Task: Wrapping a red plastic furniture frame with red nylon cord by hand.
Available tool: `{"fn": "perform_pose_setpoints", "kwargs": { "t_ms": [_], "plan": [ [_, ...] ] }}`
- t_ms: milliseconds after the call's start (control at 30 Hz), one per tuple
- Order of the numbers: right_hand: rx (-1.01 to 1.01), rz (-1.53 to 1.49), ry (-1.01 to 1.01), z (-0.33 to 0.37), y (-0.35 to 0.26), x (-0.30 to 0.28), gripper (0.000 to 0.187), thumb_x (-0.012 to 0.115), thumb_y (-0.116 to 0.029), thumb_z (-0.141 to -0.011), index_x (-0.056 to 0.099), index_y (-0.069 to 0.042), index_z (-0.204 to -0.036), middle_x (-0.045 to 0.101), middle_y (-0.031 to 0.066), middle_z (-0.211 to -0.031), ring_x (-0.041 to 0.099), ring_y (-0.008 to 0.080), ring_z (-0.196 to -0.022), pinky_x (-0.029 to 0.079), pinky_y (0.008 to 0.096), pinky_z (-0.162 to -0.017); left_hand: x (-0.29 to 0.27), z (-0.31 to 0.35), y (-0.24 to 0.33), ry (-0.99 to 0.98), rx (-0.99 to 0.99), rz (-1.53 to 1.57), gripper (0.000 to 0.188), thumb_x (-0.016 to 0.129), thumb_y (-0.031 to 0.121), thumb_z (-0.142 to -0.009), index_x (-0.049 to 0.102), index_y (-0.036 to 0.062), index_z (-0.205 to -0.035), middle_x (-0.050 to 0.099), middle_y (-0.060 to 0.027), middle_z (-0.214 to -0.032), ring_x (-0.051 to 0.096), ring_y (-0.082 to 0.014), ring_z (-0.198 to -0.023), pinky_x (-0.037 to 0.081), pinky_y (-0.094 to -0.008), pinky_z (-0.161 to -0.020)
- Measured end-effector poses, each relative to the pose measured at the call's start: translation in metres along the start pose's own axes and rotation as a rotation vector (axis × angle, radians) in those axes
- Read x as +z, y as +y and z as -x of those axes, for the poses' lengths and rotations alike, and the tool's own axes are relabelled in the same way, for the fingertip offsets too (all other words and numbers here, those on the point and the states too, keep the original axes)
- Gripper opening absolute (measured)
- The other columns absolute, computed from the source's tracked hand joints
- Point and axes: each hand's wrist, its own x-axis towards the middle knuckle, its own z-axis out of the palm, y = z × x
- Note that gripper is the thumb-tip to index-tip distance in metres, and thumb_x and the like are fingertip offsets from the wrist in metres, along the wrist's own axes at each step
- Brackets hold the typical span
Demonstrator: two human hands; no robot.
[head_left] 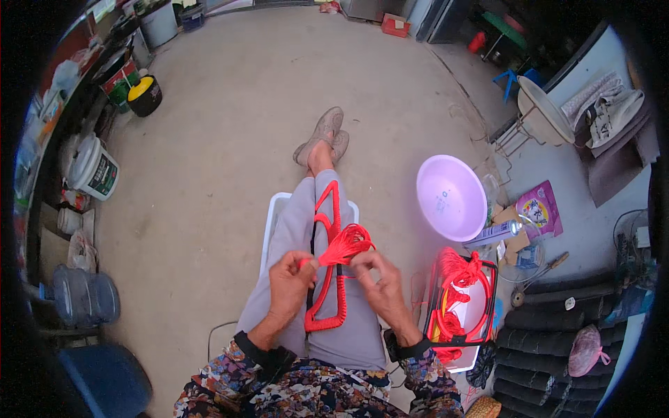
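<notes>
Pink basin (451,197) right of lap, red-cord crate (463,306) beside knee — floor bare ahead

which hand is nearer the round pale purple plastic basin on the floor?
Right. The right hand is on the basin's side; the left hand lies farther away across the red cord bundle.

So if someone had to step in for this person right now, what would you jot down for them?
Left hand: pinching red cord against the red wrapped frame lying on the lap.
Right hand: holding the loose bundle of red cord just above the frame.
Done: the frame's lower loop and sides look fully wrapped in red; a black strip shows along its left side.
Left: the loose bundle is not yet wound on.
Nearby: a white bin at the right with more red cord and frames, and a purple basin on the floor.
</notes>
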Motion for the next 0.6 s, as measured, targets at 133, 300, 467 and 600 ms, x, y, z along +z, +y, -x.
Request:
{"fn": "perform_pose_setpoints", "kwargs": {
  "t_ms": [133,300,467,600],
  "plan": [
    [0.023,0.036,-0.214,0.016,0.011,0.003,0.011,0.055,-0.005,-0.087,0.059,-0.001,-0.096,0.061,0.0043,-0.077,0.055,0.0088,-0.068,0.045,0.024,-0.06,0.01,0.018,-0.001,-0.083,-0.214,0.103,0.011,0.063,0.006,-0.084,0.054,0.0011,-0.089,0.06,-0.0044,-0.067,0.055,-0.008,-0.052,0.042,-0.0197,-0.041],
    [0.38,-0.053,-0.375,0.024,0.012,-0.003,0.019,0.06,-0.005,-0.084,0.06,-0.003,-0.102,0.055,0.004,-0.068,0.049,0.005,-0.065,0.042,0.0229,-0.058,0.012,0.021,-0.006,-0.085,-0.247,0.125,0.014,0.063,0.006,-0.083,0.053,0.0002,-0.089,0.062,-0.0082,-0.068,0.056,-0.0098,-0.049,0.042,-0.0206,-0.038],
    [0.351,-0.35,-0.351,0.041,0.032,0.007,0.023,0.063,-0.007,-0.084,0.062,-0.003,-0.106,0.056,-0.0005,-0.079,0.048,0.0045,-0.066,0.039,0.0195,-0.058,0.012,0.031,-0.013,-0.049,-0.42,0.166,0.012,0.065,0.005,-0.08,0.055,-0.0009,-0.083,0.062,-0.0094,-0.066,0.054,-0.0116,-0.043,0.04,-0.0226,-0.034],
    [0.148,-0.217,-0.288,0.047,0.031,0.008,0.027,0.065,-0.005,-0.08,0.063,-0.005,-0.107,0.056,0.0009,-0.086,0.051,0.007,-0.069,0.042,0.0204,-0.061,0.008,0.027,-0.007,-0.053,-0.456,0.144,0.008,0.065,0.003,-0.079,0.057,-0.0005,-0.078,0.061,-0.0089,-0.065,0.053,-0.0116,-0.042,0.039,-0.0231,-0.033]
  ]
}}
